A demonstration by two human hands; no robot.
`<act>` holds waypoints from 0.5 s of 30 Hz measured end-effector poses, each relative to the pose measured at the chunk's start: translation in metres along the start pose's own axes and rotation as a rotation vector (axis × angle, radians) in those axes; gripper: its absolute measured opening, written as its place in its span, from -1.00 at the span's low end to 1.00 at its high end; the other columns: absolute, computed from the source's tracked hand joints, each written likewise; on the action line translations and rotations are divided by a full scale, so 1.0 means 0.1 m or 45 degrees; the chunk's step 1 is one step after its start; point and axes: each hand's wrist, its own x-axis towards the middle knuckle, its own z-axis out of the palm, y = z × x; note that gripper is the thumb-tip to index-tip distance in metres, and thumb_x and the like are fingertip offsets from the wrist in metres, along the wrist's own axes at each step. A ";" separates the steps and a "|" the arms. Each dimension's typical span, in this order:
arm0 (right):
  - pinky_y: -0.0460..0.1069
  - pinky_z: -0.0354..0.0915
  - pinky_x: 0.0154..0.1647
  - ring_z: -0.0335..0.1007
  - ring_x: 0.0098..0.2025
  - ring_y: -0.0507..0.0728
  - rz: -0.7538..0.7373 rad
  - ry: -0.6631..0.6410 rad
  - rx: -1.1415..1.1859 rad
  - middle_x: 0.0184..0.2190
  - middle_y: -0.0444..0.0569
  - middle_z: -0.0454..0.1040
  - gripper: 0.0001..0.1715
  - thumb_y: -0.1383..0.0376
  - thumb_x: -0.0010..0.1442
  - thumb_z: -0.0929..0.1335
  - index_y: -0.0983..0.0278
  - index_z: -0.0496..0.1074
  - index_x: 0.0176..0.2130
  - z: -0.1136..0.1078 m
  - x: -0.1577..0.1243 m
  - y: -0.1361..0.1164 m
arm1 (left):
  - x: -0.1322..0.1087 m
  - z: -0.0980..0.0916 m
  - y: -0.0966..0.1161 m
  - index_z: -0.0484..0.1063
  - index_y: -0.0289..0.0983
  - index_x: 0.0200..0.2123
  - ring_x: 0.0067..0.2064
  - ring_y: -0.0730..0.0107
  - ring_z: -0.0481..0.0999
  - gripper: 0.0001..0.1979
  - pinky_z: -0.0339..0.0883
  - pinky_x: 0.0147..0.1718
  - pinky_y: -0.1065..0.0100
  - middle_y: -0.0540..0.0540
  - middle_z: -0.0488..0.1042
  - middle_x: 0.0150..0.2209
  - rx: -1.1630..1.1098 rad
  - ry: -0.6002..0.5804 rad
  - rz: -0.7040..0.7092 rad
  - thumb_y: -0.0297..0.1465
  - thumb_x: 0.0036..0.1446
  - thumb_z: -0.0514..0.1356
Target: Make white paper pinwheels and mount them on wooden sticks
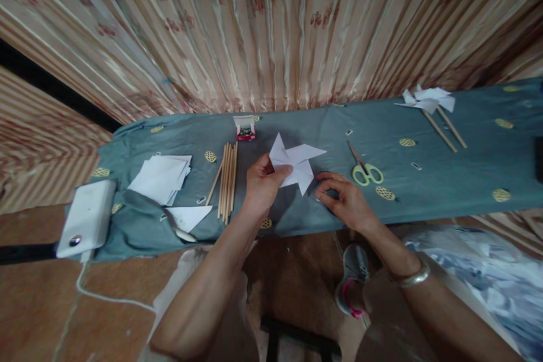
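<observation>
A white paper pinwheel (300, 162) is pinched at its centre and left side by my left hand (263, 182), thumb on top. It is held above the cloth, its folded points spread out. Just right of it, my right hand (343, 199) is curled with thumb and fingertips close together. A tiny pale spot shows at those fingertips, too small to name. Scissors with light green handles (366, 174) lie to the right of that hand. Left of my left hand lies a row of wooden sticks (228, 181). Behind the pinwheel stands a small open red and white box (245, 130) with small metallic pieces.
A stack of white paper (159, 178) and a loose paper triangle (190, 218) lie left, beside a white device (87, 218) with a cable. Finished-looking pinwheels on sticks (430, 100) rest at the far right. A patterned curtain (271, 34) hangs behind the cloth-covered table (458, 181).
</observation>
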 end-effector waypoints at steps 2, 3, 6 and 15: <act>0.25 0.22 0.13 0.41 0.03 0.27 0.023 0.049 0.107 -0.04 0.06 0.49 -0.87 0.23 0.10 0.37 0.20 0.48 -0.45 -0.06 -0.01 -0.04 | 0.00 0.01 -0.01 0.49 -0.28 -0.38 -0.45 0.46 0.46 -0.73 0.31 -0.39 0.40 0.02 0.56 -0.44 -0.003 -0.001 -0.010 -0.43 -0.27 0.37; 0.24 0.21 0.16 0.40 0.05 0.26 0.031 0.095 0.167 -0.01 0.05 0.48 -0.87 0.22 0.10 0.38 0.20 0.48 -0.43 -0.10 -0.01 -0.08 | -0.01 0.02 -0.01 0.49 -0.28 -0.38 -0.45 0.46 0.46 -0.73 0.31 -0.39 0.40 0.02 0.56 -0.44 -0.003 -0.003 -0.013 -0.43 -0.27 0.37; 0.22 0.14 0.25 0.30 0.17 0.24 0.008 0.237 0.253 0.11 0.00 0.39 -0.91 0.21 0.12 0.40 0.18 0.49 -0.37 -0.24 -0.06 -0.27 | -0.04 0.06 -0.03 0.49 -0.28 -0.36 -0.44 0.45 0.47 -0.73 0.32 -0.39 0.40 0.01 0.56 -0.43 0.018 -0.024 -0.022 -0.43 -0.25 0.36; 0.32 -0.02 0.32 -0.15 0.39 0.30 -0.156 0.275 0.029 0.34 -0.20 0.06 -0.91 0.24 0.20 0.36 0.15 0.46 -0.36 -0.24 -0.15 -0.68 | -0.15 0.23 -0.11 0.50 -0.28 -0.34 -0.41 0.40 0.49 -0.74 0.36 -0.36 0.37 -0.01 0.57 -0.40 0.040 -0.139 -0.048 -0.46 -0.22 0.35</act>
